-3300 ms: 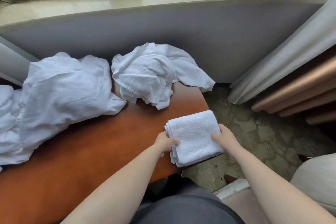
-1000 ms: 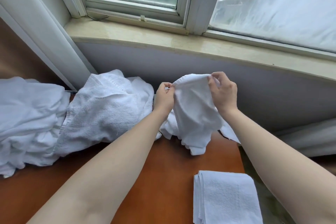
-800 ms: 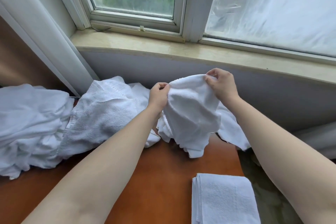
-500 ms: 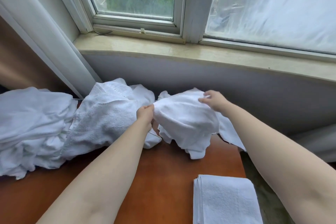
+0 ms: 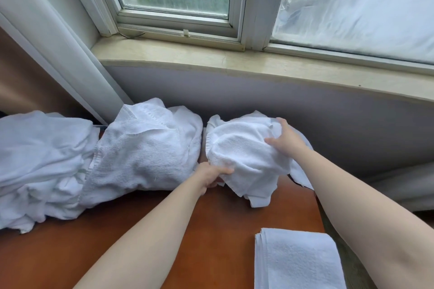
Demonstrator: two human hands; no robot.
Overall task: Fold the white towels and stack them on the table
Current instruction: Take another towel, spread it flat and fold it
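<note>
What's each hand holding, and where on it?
Both hold the crumpled towel: left hand grips its lower left edge, right hand its upper right part.

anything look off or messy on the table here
Nothing is damaged or spilled. The mess is the unfolded white towels heaped along the back of the table. Both hands, left hand and right hand, are on a crumpled towel. The folded towel sits neatly at the near right corner.
</note>
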